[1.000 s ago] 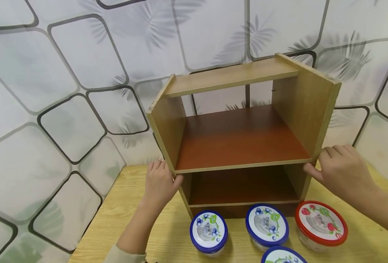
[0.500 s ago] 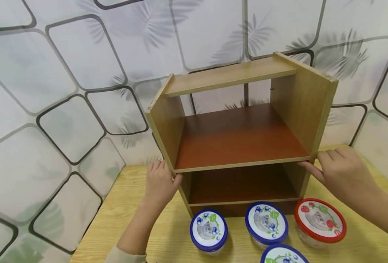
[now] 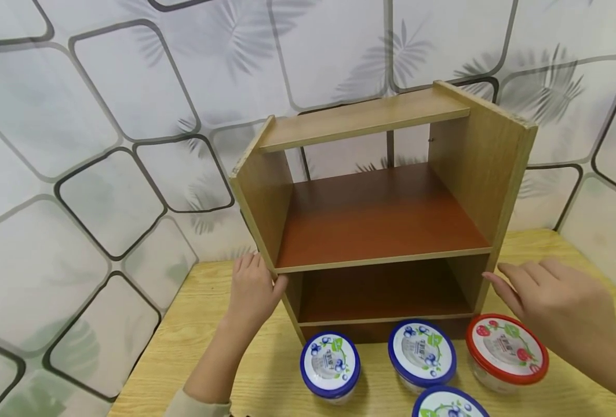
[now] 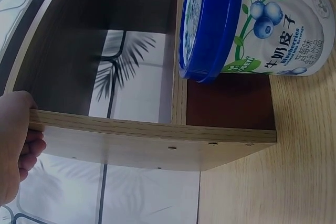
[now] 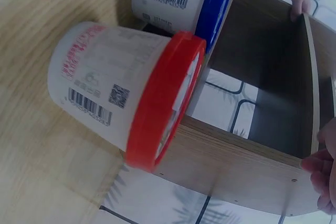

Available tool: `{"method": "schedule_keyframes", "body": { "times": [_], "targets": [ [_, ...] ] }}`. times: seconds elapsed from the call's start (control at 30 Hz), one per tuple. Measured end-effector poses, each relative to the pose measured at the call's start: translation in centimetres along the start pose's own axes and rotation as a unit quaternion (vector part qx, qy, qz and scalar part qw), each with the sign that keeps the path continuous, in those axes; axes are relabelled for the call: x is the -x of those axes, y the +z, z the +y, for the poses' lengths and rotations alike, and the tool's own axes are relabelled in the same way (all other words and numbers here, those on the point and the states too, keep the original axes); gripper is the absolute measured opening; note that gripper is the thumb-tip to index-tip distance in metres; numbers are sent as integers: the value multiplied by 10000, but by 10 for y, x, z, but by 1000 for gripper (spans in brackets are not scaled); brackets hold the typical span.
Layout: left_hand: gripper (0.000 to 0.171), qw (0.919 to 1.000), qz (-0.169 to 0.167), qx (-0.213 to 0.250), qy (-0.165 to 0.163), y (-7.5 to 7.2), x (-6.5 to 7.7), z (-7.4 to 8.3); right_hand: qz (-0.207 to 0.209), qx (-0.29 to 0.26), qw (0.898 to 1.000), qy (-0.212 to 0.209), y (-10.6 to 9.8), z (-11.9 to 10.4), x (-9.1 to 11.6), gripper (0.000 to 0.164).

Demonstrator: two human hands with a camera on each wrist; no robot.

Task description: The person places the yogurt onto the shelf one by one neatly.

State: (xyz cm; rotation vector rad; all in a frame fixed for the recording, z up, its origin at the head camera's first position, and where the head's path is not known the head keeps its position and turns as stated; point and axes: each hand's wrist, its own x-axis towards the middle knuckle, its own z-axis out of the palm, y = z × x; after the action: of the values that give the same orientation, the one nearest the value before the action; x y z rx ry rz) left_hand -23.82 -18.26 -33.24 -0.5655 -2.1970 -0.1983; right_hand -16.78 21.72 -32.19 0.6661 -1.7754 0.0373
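A small wooden shelf unit (image 3: 386, 214) with red-brown boards stands on the table. My left hand (image 3: 252, 292) grips its left side panel, thumb on the front edge and fingers along the outside; the left wrist view shows these fingers (image 4: 32, 150) curled beside the panel. My right hand (image 3: 560, 301) is just off the right panel, its fingers loosely curled and the thumb tip near the front edge. In the right wrist view its fingers (image 5: 319, 177) are close to the panel, with nothing visibly held.
In front of the unit stand blue-lidded blueberry tubs (image 3: 331, 365) and a red-lidded strawberry tub (image 3: 507, 350). One more blue-lidded tub (image 3: 449, 405) is cut off by the bottom edge. Patterned wall covering (image 3: 104, 208) rises behind the wooden table (image 3: 182, 336).
My right hand has let go of the right panel and moved down and slightly right. The left hand keeps its grip. The shelf unit and tubs stay in place, apart from slight camera shift.
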Motion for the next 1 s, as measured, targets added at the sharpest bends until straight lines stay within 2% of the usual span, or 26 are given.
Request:
{"method": "schedule_keyframes", "body": {
  "times": [0.17,0.23,0.47,0.67,0.87,0.97,1.0],
  "targets": [
    [18,9999,85,104,-38,2,1,0,-245,-116,9996,-27,-6,-5,5,59],
    [18,9998,154,154,-38,3,1,0,-488,-90,9988,-29,-9,-6,8,62],
    [16,9989,385,276,6,4,0,2,-738,-20,9973,34,-11,-15,23,62],
    [14,9994,242,217,-105,5,1,2,-878,-82,9961,92,-10,-25,41,59],
    [14,9995,152,226,-176,5,1,3,-1541,-82,9880,20,-15,-35,59,62],
    [15,9993,158,258,-197,3,1,4,-1523,-113,9882,61,-14,-39,65,61],
    [15,9993,150,273,-214,3,1,4,-1389,-130,9902,82,-12,-40,67,58]
  ]
}}
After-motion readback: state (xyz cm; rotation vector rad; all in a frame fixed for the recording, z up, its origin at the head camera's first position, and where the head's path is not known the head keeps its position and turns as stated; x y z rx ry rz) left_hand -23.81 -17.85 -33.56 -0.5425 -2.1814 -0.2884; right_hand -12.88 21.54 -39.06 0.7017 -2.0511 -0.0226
